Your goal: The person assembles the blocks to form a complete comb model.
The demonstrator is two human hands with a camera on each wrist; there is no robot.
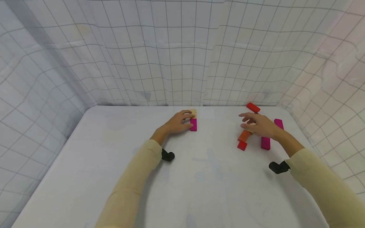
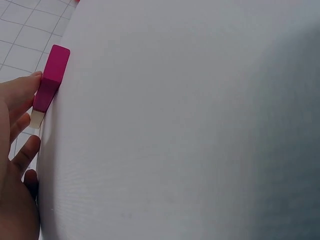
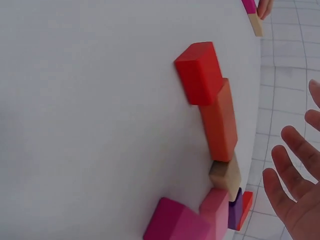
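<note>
Near the back middle of the table, my left hand (image 1: 177, 123) reaches to a magenta block (image 1: 194, 128) and a pale wooden block (image 1: 194, 111) standing end to end. In the left wrist view its thumb touches the side of the magenta block (image 2: 54, 65), and the other fingers are loosely bent beside the pale one. My right hand (image 1: 261, 125) hovers, fingers spread and holding nothing, above a loose group of blocks. A red block (image 3: 200, 75), an orange block (image 3: 220, 125), a wooden block (image 3: 229, 175) and a pink block (image 3: 215, 212) lie in that group.
A purple block (image 3: 235, 212) and a long red block (image 1: 253, 107) lie at the group's far end. Two more magenta blocks, one nearer (image 1: 265, 144) and one farther right (image 1: 279, 123), lie by the right forearm. Grid-patterned curtains (image 1: 185, 63) border the white table (image 1: 199, 190).
</note>
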